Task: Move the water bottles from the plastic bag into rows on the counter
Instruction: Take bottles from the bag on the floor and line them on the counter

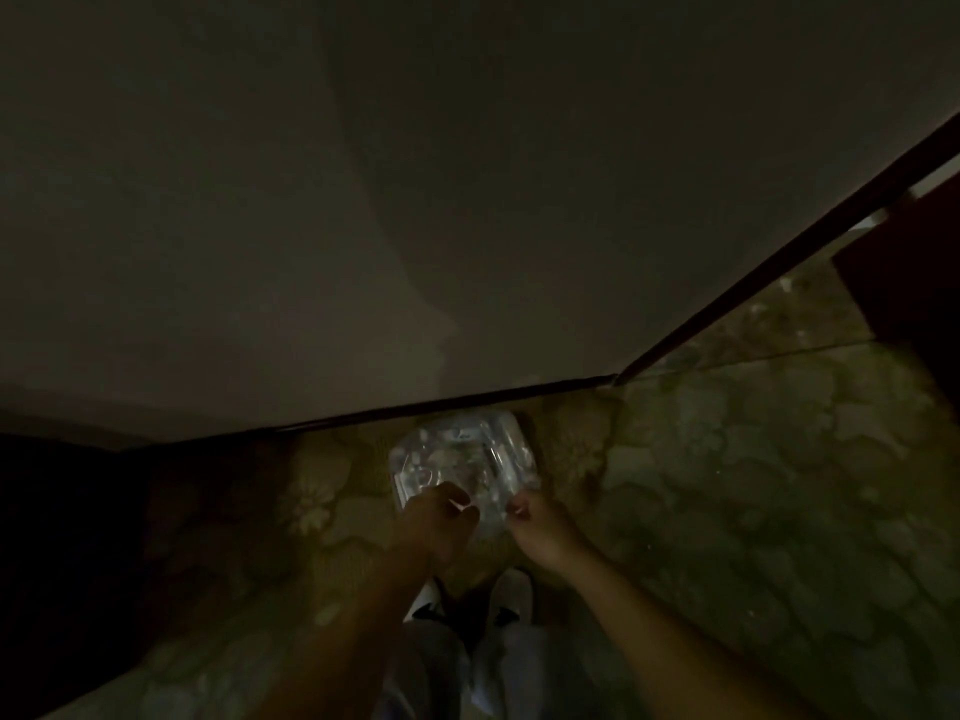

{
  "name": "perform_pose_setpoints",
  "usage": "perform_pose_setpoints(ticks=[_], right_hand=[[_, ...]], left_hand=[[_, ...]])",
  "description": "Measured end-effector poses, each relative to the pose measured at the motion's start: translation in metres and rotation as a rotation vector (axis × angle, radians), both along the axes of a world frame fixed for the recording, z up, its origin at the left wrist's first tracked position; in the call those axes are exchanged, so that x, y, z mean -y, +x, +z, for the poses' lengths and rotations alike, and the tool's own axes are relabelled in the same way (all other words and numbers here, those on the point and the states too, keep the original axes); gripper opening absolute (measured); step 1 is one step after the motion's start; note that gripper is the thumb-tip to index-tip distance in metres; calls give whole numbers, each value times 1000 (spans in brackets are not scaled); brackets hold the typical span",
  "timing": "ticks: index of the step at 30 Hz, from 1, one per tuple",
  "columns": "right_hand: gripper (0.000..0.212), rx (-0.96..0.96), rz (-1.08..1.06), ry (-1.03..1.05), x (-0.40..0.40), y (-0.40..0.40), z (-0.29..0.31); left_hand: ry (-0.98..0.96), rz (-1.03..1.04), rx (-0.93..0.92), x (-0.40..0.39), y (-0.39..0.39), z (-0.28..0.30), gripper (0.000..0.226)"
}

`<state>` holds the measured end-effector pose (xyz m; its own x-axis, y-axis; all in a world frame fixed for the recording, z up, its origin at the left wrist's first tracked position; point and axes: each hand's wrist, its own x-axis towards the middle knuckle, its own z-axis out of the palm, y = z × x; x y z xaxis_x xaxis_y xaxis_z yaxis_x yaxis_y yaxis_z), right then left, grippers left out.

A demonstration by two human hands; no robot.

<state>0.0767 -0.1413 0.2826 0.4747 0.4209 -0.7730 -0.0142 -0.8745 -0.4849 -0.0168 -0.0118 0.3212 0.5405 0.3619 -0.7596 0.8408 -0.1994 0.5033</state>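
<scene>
A clear plastic bag (462,454) with water bottles inside stands on the patterned floor, close to the wall's dark skirting. The scene is dim and single bottles are hard to tell apart. My left hand (439,519) is curled round the near left edge of the bag's plastic. My right hand (535,522) pinches the near right edge. Both hands are at the side of the bag nearest me, a short gap between them. No counter shows in this view.
A plain wall fills the upper view, with a dark skirting (467,402) where it meets the flower-patterned floor (753,485). A dark red-brown piece of furniture (914,283) stands at the right edge. My white shoes (514,595) are just behind the bag. The left side is in deep shadow.
</scene>
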Motion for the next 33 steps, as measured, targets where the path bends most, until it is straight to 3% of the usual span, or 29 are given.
perform_pose_setpoints(ticks=[9,16,21,24,25,27,33], right_hand=[[28,-69,-44,-10,-31,14,-187],[27,-38,36,2,-54,35,-329],[42,62,211,14,-77,51,-402],[28,149,371,-7,-94,61,-462],[23,183,427,-30,-101,62,-472],[32,284,555,-69,-110,64,-486],[40,516,754,-164,-119,63,-507]], left_hand=[[-73,108,-8,-21,15,-194,23],[-41,-8,35,-51,41,-321,30],[4,-182,15,-74,72,-372,32],[246,-383,-45,-83,90,-399,44],[325,-435,-47,-83,95,-407,47],[425,-533,-61,-83,101,-420,50],[469,-691,-121,-82,90,-421,46]])
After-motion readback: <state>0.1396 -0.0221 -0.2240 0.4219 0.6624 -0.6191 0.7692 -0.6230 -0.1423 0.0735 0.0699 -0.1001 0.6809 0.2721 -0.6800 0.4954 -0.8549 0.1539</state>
